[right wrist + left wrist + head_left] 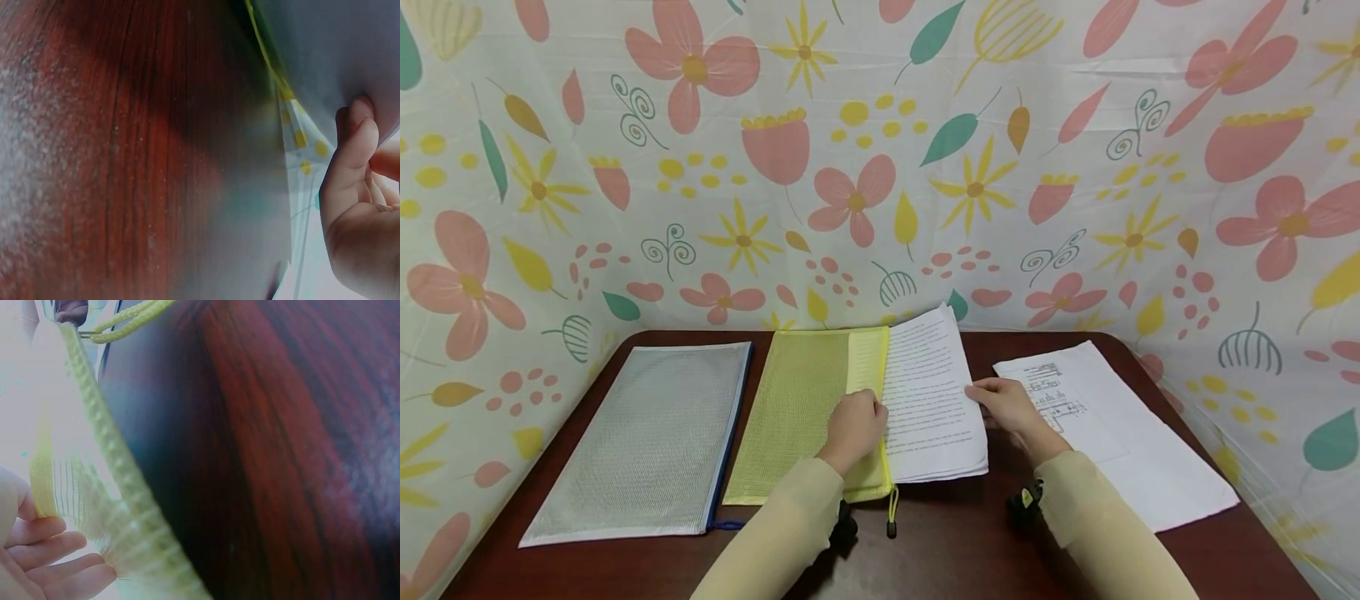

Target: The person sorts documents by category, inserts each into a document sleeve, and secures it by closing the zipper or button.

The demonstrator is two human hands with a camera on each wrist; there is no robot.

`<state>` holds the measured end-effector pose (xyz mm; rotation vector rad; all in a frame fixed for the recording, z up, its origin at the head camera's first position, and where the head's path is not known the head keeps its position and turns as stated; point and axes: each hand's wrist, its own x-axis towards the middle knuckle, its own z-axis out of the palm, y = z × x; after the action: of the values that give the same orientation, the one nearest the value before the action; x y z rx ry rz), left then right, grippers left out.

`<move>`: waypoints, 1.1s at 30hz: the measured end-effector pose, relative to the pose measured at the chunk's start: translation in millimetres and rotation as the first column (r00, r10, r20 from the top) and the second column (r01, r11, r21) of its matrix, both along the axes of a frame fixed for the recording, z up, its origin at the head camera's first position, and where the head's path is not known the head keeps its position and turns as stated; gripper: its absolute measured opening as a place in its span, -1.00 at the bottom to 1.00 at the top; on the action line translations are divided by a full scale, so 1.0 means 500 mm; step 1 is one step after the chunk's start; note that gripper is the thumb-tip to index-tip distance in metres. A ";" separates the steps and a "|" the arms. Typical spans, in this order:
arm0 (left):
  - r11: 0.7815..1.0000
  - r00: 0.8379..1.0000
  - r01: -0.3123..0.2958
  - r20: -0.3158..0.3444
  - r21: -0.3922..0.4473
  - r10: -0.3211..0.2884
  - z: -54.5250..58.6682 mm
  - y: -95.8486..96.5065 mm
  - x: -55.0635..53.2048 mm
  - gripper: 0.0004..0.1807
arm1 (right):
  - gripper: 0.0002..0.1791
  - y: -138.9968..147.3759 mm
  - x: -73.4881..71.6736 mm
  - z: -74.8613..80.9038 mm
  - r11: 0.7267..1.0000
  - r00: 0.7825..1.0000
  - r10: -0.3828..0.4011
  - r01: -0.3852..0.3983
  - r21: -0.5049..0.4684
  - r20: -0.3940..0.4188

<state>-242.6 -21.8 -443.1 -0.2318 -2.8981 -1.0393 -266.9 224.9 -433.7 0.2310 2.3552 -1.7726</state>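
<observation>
A yellow mesh zipper pouch (pixel 790 417) lies in the middle of the table with its zipper side to the right. My left hand (pixel 856 429) grips the pouch at that side, fingers curled at the zipper edge (pixel 106 437). A stack of printed paper (pixel 928 400) sits partly inside the pouch, its left part showing through the mesh and the rest sticking out to the right. My right hand (pixel 1009 408) pinches the stack's outer right edge between thumb and fingers. From the right wrist view, the paper (pixel 337 56) is lifted and bends above the wood.
On the left lies a white mesh zipper pouch (pixel 640 442) with a blue zipper. White sheets (pixel 1150 458) with a printed diagram lie at the right, partly under my right forearm. A flowered cloth (pixel 880 167) hangs behind the dark wooden table (pixel 940 550).
</observation>
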 end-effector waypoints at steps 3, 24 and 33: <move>1.000 1.000 0.000 0.000 0.002 0.000 0.002 -0.001 0.001 -0.72 | -0.57 -0.002 -0.001 -0.002 1.000 1.000 -0.008 0.008 -0.009 0.002; 1.000 0.999 0.005 -0.033 0.015 -0.004 0.002 0.000 0.000 -0.72 | -0.58 -0.025 -0.004 -0.004 1.000 1.000 -0.001 0.001 -0.011 -0.008; 1.000 0.999 0.010 -0.032 0.027 -0.009 -0.003 0.007 -0.003 -0.68 | -0.59 -0.036 -0.004 -0.007 1.000 1.000 0.018 -0.018 -0.006 -0.010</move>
<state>-244.2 -18.6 -444.4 -0.2594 -2.8556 -1.0650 -268.9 206.7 -437.0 0.2004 2.3513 -1.7765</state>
